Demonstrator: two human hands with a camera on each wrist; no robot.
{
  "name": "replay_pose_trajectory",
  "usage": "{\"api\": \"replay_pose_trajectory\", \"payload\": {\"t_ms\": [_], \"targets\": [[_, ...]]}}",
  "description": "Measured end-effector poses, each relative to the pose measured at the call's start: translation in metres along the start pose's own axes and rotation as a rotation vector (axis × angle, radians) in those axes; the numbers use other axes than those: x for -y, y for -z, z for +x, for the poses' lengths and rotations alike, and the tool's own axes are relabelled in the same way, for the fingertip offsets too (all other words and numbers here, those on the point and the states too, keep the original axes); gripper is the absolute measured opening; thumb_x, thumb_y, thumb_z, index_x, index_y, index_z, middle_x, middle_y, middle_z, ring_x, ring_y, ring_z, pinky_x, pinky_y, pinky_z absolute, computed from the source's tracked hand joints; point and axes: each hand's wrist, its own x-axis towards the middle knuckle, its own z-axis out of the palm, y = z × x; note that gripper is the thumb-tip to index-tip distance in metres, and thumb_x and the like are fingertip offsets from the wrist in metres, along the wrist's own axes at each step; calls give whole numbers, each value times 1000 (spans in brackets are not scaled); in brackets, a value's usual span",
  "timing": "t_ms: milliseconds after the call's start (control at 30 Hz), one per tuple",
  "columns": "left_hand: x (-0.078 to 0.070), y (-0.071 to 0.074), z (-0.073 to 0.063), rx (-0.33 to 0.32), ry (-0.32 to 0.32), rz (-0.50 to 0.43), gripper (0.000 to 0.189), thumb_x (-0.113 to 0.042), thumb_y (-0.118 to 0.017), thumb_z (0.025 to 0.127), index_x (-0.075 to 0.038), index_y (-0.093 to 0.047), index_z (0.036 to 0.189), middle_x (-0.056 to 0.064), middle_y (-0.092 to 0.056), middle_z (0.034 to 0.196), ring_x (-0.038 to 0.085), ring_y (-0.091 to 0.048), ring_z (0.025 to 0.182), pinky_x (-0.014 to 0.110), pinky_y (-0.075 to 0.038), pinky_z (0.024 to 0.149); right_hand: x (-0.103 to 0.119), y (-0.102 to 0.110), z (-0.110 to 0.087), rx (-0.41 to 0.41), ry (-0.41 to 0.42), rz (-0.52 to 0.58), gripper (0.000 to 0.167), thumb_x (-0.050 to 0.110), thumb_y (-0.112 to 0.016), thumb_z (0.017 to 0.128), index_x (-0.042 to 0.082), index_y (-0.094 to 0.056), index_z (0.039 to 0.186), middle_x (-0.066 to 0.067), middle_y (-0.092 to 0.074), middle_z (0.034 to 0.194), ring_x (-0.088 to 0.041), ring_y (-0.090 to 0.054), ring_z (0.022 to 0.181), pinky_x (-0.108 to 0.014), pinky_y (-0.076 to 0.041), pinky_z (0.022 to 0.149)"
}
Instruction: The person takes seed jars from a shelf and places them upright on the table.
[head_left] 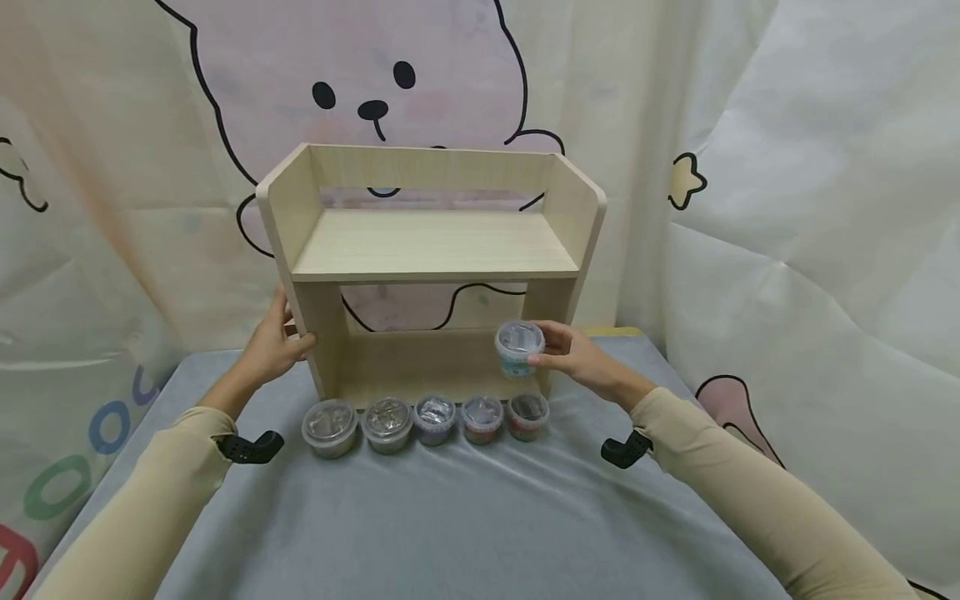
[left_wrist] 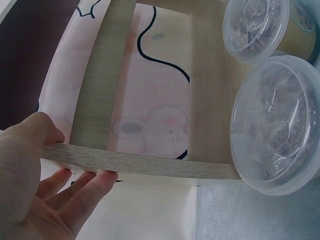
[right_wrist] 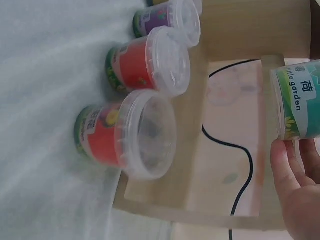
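Note:
A light wooden two-tier shelf (head_left: 435,243) stands on the table. My left hand (head_left: 272,346) grips the edge of its left side panel (left_wrist: 150,164), thumb on the inner face and fingers on the outer. My right hand (head_left: 577,354) holds a small plastic tub (head_left: 519,348) with a clear lid, raised off the table before the lower right of the shelf. Its label in the right wrist view is teal and green and reads "little garden" (right_wrist: 300,100). Below, several lidded tubs stand in a row along the shelf's front, among them a red-labelled tub (right_wrist: 107,132) at the right end and a wider tub (head_left: 330,427) at the left end.
Grey-blue cloth (head_left: 450,525) covers the table. Behind the shelf hangs a pale curtain (head_left: 622,100) with a cartoon bear, and similar printed sheets close off both sides. Both wrists wear black straps (head_left: 251,447).

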Motion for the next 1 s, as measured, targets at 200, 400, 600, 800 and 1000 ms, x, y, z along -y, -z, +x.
{"api": "replay_pose_trajectory", "payload": {"t_ms": [200, 400, 600, 800, 1000], "targets": [[1, -1, 0, 16, -5, -27, 99, 4, -53, 94, -36, 8, 161, 40, -28, 155, 64, -46, 130, 45, -61, 69, -9, 9, -8, -15, -15, 0, 63, 12, -66, 97, 1, -37, 153, -24, -51, 147, -9, -61, 120, -22, -52, 98], [0, 0, 0, 8, -22, -24, 102, 4, -54, 94, -38, 10, 161, 40, -28, 156, 64, -46, 129, 45, -61, 69, -17, 17, -9, -20, -8, -5, 64, 14, -66, 98, 2, -37, 154, -21, -50, 148, -3, -59, 120, -20, -51, 98], [1, 2, 0, 13, -11, -20, 101, 4, -54, 94, -38, 9, 161, 40, -27, 156, 64, -46, 129, 53, -62, 71, -27, 24, -16, -5, -35, -22, 66, 15, -64, 99, 2, -33, 155, -20, -47, 152, -14, -53, 132, -19, -49, 100], [3, 2, 0, 11, -15, -22, 103, 3, -55, 94, -39, 9, 161, 39, -29, 156, 63, -48, 128, 53, -61, 71, -40, 33, -28, -24, -79, -29, 72, 16, -62, 100, 0, -24, 159, -25, -34, 161, -40, -33, 148, -16, -46, 101], [5, 3, 1, 12, 1, -13, 104, 2, -57, 94, -42, 10, 160, 37, -25, 159, 63, -46, 130, 57, -61, 74, -54, 41, -37, -21, -96, -51, 68, 16, -61, 101, 4, -28, 158, -23, -35, 160, -41, -31, 149, -19, -46, 102]]}}
